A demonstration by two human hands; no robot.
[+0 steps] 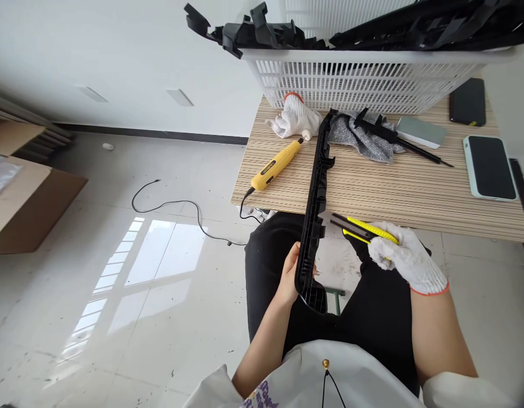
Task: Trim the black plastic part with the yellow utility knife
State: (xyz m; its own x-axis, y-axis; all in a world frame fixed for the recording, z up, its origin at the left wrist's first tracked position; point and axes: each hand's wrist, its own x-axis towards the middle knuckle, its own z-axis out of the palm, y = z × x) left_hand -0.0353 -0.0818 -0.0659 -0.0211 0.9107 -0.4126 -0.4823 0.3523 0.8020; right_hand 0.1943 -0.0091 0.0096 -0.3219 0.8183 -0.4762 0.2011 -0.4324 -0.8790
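Bare and wrapped around the lower part of a long black plastic trim piece (312, 226), my left hand (291, 272) holds it over my lap. The piece tilts away from me, its far end over the table. My right hand (402, 255), in a white knit glove with an orange cuff, grips a yellow and black utility knife (364, 229). The knife's blade is out and its tip is at the right edge of the trim piece, near the middle; I cannot tell whether it touches. Some left fingers are hidden behind the piece.
On the wood-grain table (385, 195) lie a yellow rotary tool (277, 164), a white glove (296, 118), a grey cloth (359, 139), black calipers (389, 135) and a phone (491, 168). A white basket (355, 85) holds more black parts. A cable (198, 215) crosses the floor beside a cardboard box (32, 198).
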